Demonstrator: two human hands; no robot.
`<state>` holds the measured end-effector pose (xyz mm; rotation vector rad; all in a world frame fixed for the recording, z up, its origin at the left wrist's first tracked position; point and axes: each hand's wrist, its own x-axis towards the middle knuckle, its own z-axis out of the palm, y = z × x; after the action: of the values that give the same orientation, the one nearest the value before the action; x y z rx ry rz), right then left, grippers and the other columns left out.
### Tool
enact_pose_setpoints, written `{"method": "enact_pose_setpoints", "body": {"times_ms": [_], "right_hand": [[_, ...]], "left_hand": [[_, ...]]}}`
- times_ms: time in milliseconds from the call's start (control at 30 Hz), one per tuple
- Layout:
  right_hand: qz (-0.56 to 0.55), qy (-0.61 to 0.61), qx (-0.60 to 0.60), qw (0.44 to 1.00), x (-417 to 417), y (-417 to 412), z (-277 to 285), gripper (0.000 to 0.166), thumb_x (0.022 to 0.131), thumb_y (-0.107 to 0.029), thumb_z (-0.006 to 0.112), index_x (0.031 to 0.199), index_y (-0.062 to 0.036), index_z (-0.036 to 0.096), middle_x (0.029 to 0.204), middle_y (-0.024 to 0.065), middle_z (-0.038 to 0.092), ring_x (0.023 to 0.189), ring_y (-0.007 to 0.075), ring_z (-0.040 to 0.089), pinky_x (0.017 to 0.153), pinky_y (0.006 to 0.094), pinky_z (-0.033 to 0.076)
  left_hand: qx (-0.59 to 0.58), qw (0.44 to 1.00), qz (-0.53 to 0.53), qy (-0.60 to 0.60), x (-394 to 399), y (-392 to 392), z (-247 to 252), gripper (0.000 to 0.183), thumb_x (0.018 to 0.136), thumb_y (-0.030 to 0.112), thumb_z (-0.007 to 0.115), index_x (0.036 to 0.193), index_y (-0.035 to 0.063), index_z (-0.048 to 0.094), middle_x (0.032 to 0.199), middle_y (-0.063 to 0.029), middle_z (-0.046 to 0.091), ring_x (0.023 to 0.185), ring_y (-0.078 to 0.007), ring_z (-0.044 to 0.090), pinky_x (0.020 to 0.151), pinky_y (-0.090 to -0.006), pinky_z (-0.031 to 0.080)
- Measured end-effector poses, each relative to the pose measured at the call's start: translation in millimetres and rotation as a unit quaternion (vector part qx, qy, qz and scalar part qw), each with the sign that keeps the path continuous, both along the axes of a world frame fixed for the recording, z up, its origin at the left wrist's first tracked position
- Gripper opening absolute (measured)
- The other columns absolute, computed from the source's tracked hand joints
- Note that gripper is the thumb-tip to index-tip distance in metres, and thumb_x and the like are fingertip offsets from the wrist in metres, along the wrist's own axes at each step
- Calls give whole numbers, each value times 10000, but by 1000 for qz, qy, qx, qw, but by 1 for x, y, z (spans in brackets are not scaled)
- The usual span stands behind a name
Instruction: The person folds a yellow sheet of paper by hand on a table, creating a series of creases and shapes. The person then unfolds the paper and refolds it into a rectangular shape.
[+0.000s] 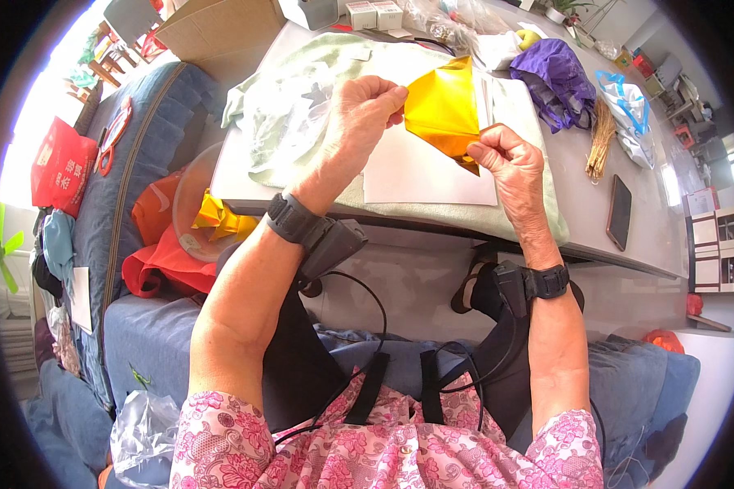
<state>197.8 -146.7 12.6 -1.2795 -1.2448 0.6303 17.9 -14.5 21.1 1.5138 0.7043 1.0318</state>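
A folded piece of shiny gold paper (440, 107) is held up above the table between my two hands. My left hand (367, 113) pinches its left corner between thumb and fingers. The lower right corner is gripped by my right hand (511, 156), thumb against forefinger. Below the gold paper a white sheet (428, 180) lies on a pale green towel (529, 202). Behind my left hand, a clear plastic bag (287, 131) rests on the towel. More folded gold paper (220, 220) sits in a clear round tub (186, 195) beside the table's left edge.
A purple bag (553, 82), a bundle of straw (600, 140), a white-and-blue plastic bag (627, 119) and a phone (619, 213) lie on the table's right side. Small boxes (373, 15) stand at the back. A cardboard box (220, 30) is at the back left, above a blue sofa (140, 122).
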Motion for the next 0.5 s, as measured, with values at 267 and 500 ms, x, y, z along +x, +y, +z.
{"method": "enact_pose_setpoints", "body": {"times_ms": [267, 500], "right_hand": [[15, -1, 12, 1000, -2, 1, -1, 149, 836, -59, 736, 806, -24, 595, 773, -52, 526, 706, 41, 464, 662, 192, 408], [8, 25, 5, 1000, 3, 2, -5, 89, 832, -61, 739, 834, -27, 657, 750, -35, 612, 689, 39, 527, 654, 197, 441]], "left_hand": [[-4, 1000, 10, 12, -2, -1, 1, 215, 917, 195, 645, 934, -11, 706, 767, -82, 691, 652, -112, 612, 618, -249, 499], [-18, 1000, -2, -5, -2, -3, 3, 211, 920, 173, 629, 931, -27, 694, 778, -87, 688, 669, -119, 607, 631, -243, 491]]}}
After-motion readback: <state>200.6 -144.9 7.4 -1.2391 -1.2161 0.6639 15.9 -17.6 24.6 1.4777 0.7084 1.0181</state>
